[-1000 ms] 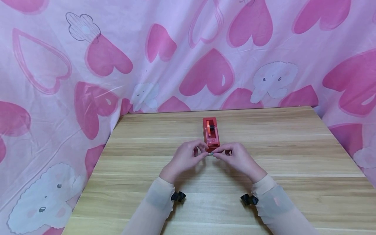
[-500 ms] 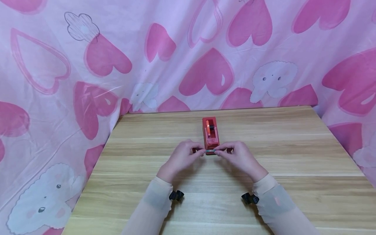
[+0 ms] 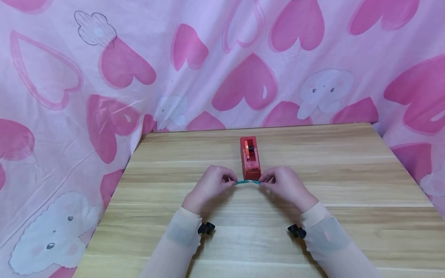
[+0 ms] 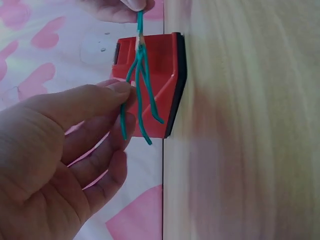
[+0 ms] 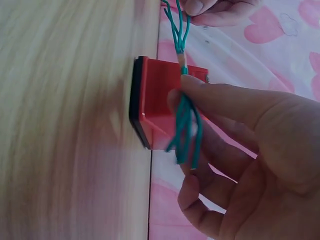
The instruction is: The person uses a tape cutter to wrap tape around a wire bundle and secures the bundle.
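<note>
A bundle of thin green wires [image 3: 249,181] stretches between both hands, just in front of a red tape dispenser [image 3: 251,170]. My left hand [image 3: 210,188] pinches one strand between thumb and index finger; in the left wrist view the other strands [image 4: 138,107] fan out loose beside the fingertips. A short tan band [image 5: 181,58] shows at the middle of the bundle, where the strands come together. Close to that band, my right hand [image 3: 286,188] pinches the gathered wires, and several loose ends hang past its thumb.
The tape dispenser holds an orange roll [image 3: 247,148] and stands on the wooden table [image 3: 250,239], its front end close to the hands. A pink curtain [image 3: 139,108] with hearts hangs behind and beside the table. Small black devices [image 3: 206,228] sit at both wrists.
Both hands have drawn apart sideways, the left to the left and the right to the right. More of the green wire bundle now shows between them.
</note>
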The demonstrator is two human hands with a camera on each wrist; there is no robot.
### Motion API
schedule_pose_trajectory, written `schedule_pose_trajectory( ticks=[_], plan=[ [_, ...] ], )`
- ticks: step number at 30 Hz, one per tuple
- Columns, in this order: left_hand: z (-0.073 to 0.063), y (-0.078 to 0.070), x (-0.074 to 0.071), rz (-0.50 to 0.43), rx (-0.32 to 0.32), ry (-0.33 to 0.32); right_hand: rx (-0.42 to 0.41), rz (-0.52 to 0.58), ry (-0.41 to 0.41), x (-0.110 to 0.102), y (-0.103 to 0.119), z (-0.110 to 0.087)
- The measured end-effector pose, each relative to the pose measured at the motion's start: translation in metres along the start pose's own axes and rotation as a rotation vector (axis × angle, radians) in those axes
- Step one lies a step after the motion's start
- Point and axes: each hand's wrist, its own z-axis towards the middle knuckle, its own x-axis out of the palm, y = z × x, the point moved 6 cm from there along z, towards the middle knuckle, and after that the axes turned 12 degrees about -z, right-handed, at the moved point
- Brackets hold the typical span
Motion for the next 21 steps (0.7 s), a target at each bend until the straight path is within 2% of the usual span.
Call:
schedule_pose_trajectory(
  ticks=[4,8,12,17,21],
  plan=[
    [0.000,0.002,0.005,0.036,-0.020,0.019,-0.027,-0.062,0.033,0.005,0.001,0.003],
    [0.003,0.001,0.013,0.107,-0.004,0.050,-0.028,-0.105,0.069,0.009,0.001,0.004],
    [0.005,0.003,0.020,0.159,-0.022,0.072,0.008,-0.111,0.106,0.013,-0.002,0.004],
    [0.006,0.005,0.023,0.165,-0.062,0.078,0.035,-0.099,0.115,0.015,-0.004,0.005],
    [0.007,0.005,0.024,0.177,-0.065,0.085,0.036,-0.090,0.116,0.016,-0.004,0.006]
  ],
)
